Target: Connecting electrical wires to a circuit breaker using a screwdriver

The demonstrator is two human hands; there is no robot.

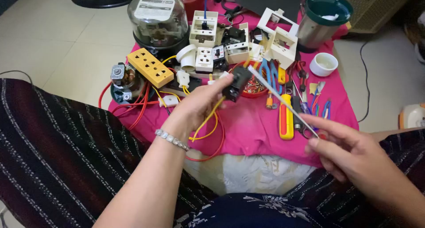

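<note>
You are holding a small black electrical component (237, 83) with yellow wires (208, 119) above the pink cloth (256, 130), your left hand (197, 105) raised, palm turned inward, fingers closed around the part. Your right hand (349, 150), nearer you than the cloth's right corner, is pinching a thin screwdriver (279, 97), its tip resting at the component. You are judged to be working a terminal screw; seating the tip squarely appears necessary. A yellow socket strip (149, 67) is lying on the cloth's left side.
</note>
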